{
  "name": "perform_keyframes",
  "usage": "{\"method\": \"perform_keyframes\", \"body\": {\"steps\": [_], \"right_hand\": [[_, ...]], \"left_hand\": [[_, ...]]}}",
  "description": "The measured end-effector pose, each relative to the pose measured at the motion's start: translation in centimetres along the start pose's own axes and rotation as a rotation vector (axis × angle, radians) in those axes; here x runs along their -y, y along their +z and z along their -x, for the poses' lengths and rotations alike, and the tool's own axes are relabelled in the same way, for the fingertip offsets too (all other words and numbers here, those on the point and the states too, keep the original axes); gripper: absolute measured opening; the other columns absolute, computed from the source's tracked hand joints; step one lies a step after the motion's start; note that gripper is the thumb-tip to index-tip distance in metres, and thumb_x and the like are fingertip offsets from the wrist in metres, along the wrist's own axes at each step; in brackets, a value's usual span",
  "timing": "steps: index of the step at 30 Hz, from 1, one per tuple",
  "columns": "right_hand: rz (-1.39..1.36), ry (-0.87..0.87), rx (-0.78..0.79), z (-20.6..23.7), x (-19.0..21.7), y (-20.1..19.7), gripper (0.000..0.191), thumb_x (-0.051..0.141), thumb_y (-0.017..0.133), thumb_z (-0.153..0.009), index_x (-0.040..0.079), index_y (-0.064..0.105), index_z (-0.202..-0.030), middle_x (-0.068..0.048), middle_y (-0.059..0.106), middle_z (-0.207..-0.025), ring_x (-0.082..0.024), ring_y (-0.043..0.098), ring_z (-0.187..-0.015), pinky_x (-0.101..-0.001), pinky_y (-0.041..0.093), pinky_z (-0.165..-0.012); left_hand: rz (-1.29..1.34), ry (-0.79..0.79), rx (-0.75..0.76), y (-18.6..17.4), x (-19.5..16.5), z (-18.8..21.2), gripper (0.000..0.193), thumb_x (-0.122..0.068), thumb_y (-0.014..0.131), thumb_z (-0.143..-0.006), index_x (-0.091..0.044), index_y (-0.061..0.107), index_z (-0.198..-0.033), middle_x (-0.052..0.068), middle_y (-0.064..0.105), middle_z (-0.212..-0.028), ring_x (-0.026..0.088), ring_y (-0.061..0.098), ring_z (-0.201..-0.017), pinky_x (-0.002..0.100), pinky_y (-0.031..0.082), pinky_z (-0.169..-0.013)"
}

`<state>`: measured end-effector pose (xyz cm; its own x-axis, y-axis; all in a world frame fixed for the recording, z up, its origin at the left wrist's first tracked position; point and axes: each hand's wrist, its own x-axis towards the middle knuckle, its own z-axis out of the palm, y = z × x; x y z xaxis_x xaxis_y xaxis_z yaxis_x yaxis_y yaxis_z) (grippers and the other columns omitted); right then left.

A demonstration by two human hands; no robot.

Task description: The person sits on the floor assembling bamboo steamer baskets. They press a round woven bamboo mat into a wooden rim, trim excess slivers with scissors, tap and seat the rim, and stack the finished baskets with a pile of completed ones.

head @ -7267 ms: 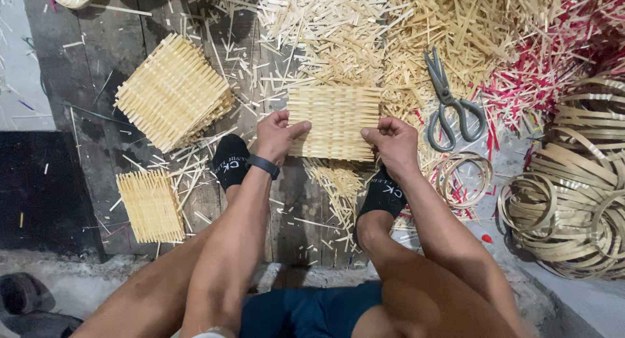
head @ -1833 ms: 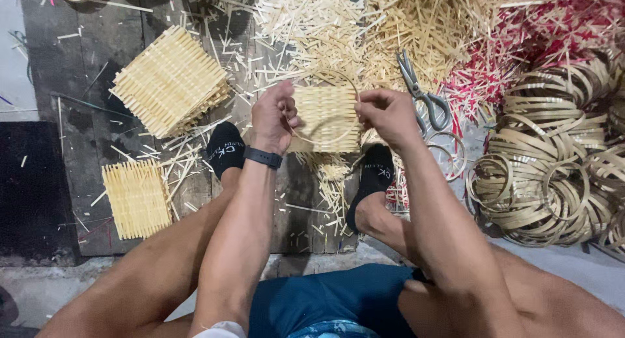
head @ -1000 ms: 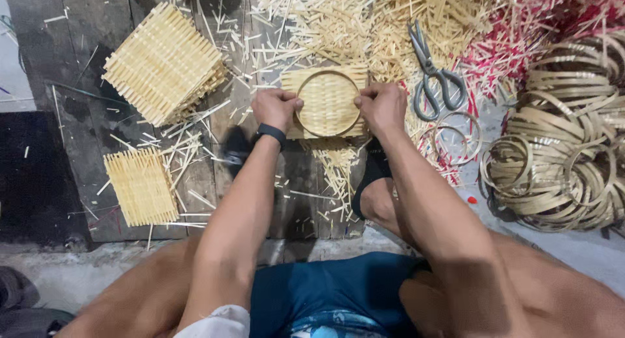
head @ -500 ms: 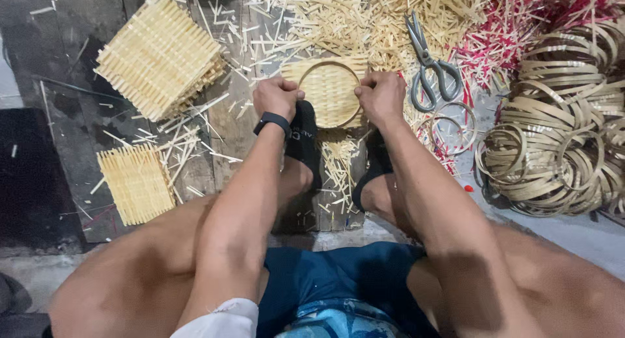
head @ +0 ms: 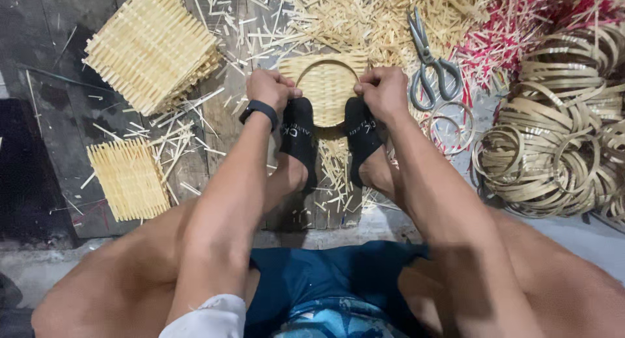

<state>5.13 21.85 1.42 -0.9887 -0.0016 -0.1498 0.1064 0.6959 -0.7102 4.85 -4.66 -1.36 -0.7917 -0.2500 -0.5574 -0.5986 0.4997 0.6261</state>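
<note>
A square woven bamboo mat point(head: 327, 84) lies on the floor with a round bamboo ring pressed onto it. My left hand point(head: 271, 90) grips the ring's left edge; a black band sits on that wrist. My right hand point(head: 383, 90) grips the ring's right edge. Both feet, in black socks point(head: 298, 137), are drawn in just below the mat, toes touching its near edge.
A stack of woven mats point(head: 151, 46) lies at upper left and a smaller mat point(head: 128, 180) at left. Grey scissors point(head: 430, 63) rest right of the work. Coiled bamboo rings point(head: 560, 136) pile at right. Loose bamboo and red-tipped splints litter the far floor.
A round ring now sits on the mat, which earlier was held bare. My hands moved from the mat's sides to the ring's edges, and my feet have drawn in under it.
</note>
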Motion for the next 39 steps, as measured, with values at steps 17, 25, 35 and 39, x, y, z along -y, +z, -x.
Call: {"method": "perform_keyframes", "body": {"steps": [17, 25, 35, 39], "right_hand": [[-0.488, 0.512, -0.238, 10.7, 3.0, 12.6, 0.028, 0.019, 0.072, -0.096, 0.000, 0.067, -0.075, -0.002, 0.067, -0.066, -0.007, 0.055, -0.058, -0.0256, 0.045, -0.052], [-0.743, 0.792, -0.065, 10.5, 4.0, 11.0, 0.026, 0.022, 0.072, -0.097, -0.002, 0.068, -0.086, -0.004, 0.062, -0.067, -0.011, 0.052, -0.057, -0.0299, 0.041, -0.052], [-0.450, 0.643, 0.026, 10.7, 4.1, 9.6, 0.035, 0.029, 0.068, -0.100, -0.002, 0.072, -0.085, -0.008, 0.068, -0.068, -0.013, 0.060, -0.062, -0.0306, 0.048, -0.059], [-0.184, 0.342, -0.137, 7.4, 3.0, 4.2, 0.030, 0.028, 0.071, -0.097, 0.002, 0.074, -0.083, -0.006, 0.068, -0.065, -0.012, 0.061, -0.059, -0.0281, 0.048, -0.058]], "left_hand": [[0.230, 0.602, 0.027, 4.9, -3.1, -2.0, 0.007, -0.013, 0.077, -0.089, -0.007, 0.079, -0.093, 0.012, 0.074, -0.083, 0.023, 0.070, -0.075, 0.034, 0.055, -0.069], [0.296, 0.671, 0.017, 4.5, -4.1, -1.4, 0.012, -0.016, 0.079, -0.088, -0.007, 0.081, -0.096, 0.012, 0.076, -0.088, 0.022, 0.072, -0.079, 0.032, 0.056, -0.072], [0.172, 0.626, 0.027, 4.6, -3.4, -2.1, 0.021, -0.026, 0.076, -0.092, -0.005, 0.079, -0.095, 0.014, 0.073, -0.081, 0.022, 0.068, -0.070, 0.033, 0.053, -0.067], [0.253, 0.527, 0.105, 4.7, -3.6, -2.5, 0.022, -0.026, 0.076, -0.093, -0.004, 0.078, -0.091, 0.010, 0.073, -0.076, 0.015, 0.064, -0.067, 0.030, 0.051, -0.064]]}}
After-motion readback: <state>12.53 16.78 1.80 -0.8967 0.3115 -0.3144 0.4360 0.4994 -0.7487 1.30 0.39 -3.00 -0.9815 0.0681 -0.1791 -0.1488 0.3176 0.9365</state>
